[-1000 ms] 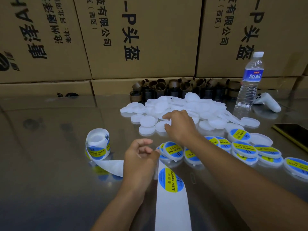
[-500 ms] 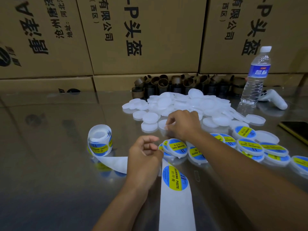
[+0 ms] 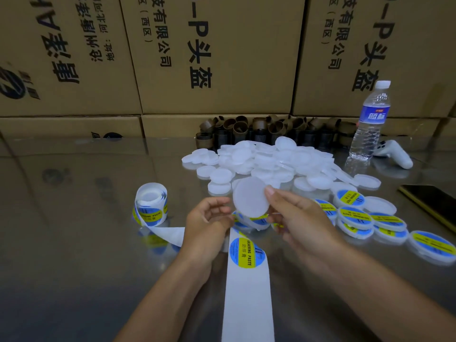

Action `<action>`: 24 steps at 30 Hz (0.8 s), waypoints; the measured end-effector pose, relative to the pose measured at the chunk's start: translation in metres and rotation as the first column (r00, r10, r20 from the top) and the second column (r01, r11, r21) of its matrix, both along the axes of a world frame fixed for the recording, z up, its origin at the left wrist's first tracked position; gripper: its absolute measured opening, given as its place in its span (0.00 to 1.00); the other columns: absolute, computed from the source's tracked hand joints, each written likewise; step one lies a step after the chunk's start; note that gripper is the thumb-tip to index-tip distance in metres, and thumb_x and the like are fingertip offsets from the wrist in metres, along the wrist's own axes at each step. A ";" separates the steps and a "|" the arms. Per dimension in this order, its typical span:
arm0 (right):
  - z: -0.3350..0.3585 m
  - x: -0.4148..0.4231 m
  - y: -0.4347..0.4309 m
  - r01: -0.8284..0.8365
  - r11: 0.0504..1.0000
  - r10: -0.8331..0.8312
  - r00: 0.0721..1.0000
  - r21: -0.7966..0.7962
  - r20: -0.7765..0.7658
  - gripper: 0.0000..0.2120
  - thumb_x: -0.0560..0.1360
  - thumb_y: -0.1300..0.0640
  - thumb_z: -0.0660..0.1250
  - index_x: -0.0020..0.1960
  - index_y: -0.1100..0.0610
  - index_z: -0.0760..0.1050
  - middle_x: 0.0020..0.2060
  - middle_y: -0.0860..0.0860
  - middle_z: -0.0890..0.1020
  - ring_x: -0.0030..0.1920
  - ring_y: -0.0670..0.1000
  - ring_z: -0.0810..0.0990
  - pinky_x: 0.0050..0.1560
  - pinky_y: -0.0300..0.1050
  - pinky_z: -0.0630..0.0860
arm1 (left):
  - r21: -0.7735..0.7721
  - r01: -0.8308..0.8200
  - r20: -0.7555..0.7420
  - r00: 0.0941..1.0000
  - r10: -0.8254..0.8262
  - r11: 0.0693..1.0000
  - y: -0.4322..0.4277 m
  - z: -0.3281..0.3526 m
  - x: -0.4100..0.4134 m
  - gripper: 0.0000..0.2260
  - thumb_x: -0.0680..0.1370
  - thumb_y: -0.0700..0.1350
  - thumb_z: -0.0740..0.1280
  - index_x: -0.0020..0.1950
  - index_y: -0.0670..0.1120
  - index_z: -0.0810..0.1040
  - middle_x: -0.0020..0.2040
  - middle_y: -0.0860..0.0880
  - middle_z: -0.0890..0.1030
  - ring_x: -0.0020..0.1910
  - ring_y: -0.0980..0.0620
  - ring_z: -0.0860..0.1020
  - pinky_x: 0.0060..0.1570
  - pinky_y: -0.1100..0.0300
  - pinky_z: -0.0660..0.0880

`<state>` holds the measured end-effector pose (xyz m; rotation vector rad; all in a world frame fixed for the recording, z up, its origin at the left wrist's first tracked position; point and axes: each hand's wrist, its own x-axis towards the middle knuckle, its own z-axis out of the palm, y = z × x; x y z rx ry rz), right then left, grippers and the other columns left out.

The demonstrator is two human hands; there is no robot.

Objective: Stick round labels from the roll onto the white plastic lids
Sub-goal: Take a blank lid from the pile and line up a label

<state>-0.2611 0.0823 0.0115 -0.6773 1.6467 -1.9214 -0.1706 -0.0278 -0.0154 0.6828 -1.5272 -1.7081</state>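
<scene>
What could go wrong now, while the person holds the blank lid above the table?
The right hand pinches the blank lid only at its edge, so it may slip onto the labelled lids below. The next label lies on the loose liner strip; it may go on crooked if the strip shifts.

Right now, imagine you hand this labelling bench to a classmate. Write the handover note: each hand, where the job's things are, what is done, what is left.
Right hand holds one blank lid up over the table. Left hand is curled beside it, above the backing strip; whether it pinches anything is hidden.
Label roll stands to the left; the next label sits on the strip near you.
Done: labelled lids overlap in a row at right.
Left: the held lid and the blank pile behind.
</scene>
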 end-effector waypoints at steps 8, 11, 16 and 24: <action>-0.022 0.029 -0.001 -0.052 0.989 0.037 0.994 -0.138 -0.104 0.07 0.77 0.60 0.64 0.43 0.55 0.79 0.32 0.52 0.84 0.31 0.49 0.82 0.34 0.37 0.78 | 0.042 0.027 0.013 1.000 -0.028 0.999 0.003 0.004 0.008 0.12 0.74 0.28 0.67 0.55 0.40 0.78 0.50 0.42 0.83 0.47 0.44 0.81 0.46 0.49 0.79; -0.024 0.027 -0.002 -0.067 0.988 0.045 0.988 -0.142 -0.150 0.06 0.77 0.60 0.64 0.42 0.56 0.78 0.30 0.52 0.83 0.29 0.49 0.82 0.33 0.36 0.77 | 0.073 0.008 -0.009 1.000 -0.007 0.997 0.001 0.006 0.008 0.11 0.75 0.30 0.67 0.51 0.44 0.78 0.47 0.43 0.82 0.43 0.46 0.80 0.41 0.53 0.77; -0.029 0.025 -0.005 -0.050 0.988 0.025 0.985 -0.148 -0.170 0.06 0.77 0.59 0.64 0.43 0.55 0.77 0.30 0.52 0.83 0.30 0.50 0.82 0.32 0.36 0.76 | 0.166 -0.029 -0.121 0.991 0.050 0.986 -0.001 0.012 0.006 0.06 0.78 0.38 0.64 0.46 0.48 0.79 0.40 0.48 0.82 0.39 0.50 0.79 0.37 0.59 0.76; -0.032 0.023 -0.005 0.012 0.988 -0.041 0.982 -0.156 -0.185 0.05 0.77 0.55 0.64 0.44 0.54 0.77 0.28 0.54 0.81 0.28 0.50 0.81 0.32 0.38 0.76 | 0.075 0.151 -0.191 0.972 -0.135 0.986 0.006 0.012 0.003 0.09 0.65 0.52 0.69 0.40 0.49 0.83 0.36 0.52 0.83 0.36 0.55 0.81 0.36 0.60 0.77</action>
